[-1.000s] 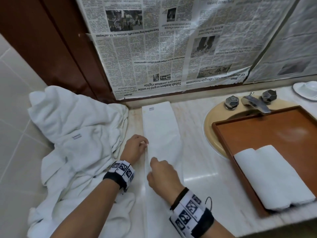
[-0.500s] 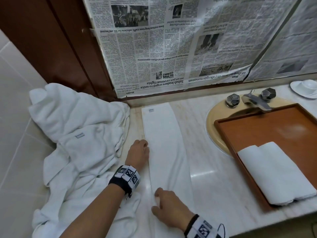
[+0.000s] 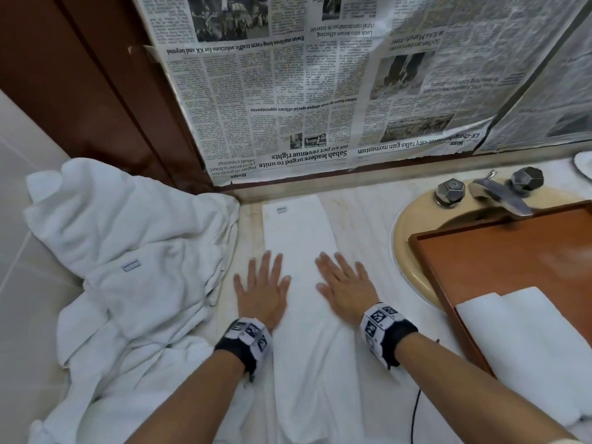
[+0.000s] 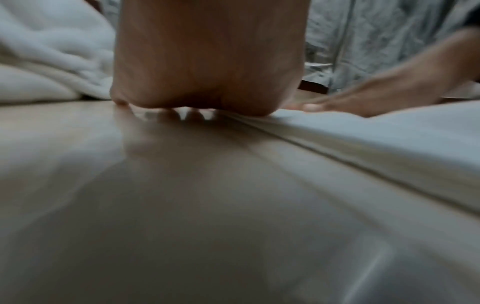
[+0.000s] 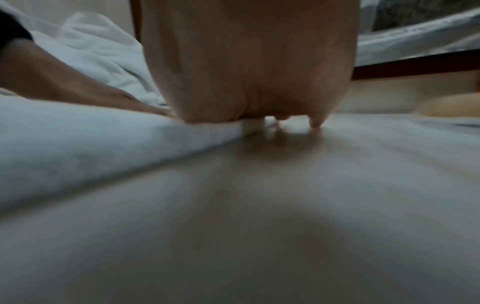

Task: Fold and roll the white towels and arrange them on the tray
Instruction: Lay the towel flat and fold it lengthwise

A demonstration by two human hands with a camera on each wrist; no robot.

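A white towel [image 3: 299, 238] folded into a long narrow strip lies on the marble counter, running from the wall toward me. My left hand [image 3: 261, 283] lies flat with straight fingers over the strip's left edge. My right hand [image 3: 344, 282] lies flat the same way over its right edge. The left wrist view shows my left palm [image 4: 207, 61] pressed down beside the towel's folded edge [image 4: 376, 144]. In the right wrist view my right palm [image 5: 249, 61] presses on the towel [image 5: 91, 139]. Two rolled white towels [image 3: 528, 354] lie on the brown tray [image 3: 499, 251].
A heap of loose white towels [image 3: 128, 267] fills the counter's left side. The tray rests over a beige sink [image 3: 407, 248] with a metal faucet [image 3: 499, 193]. Newspaper [image 3: 304, 91] covers the wall behind. A white dish [image 3: 584, 161] sits at the far right.
Both hands moved up the strip and flattened side by side on it. The right hand had been lower, near the counter's front, half a second ago. The left fingers were curled then.
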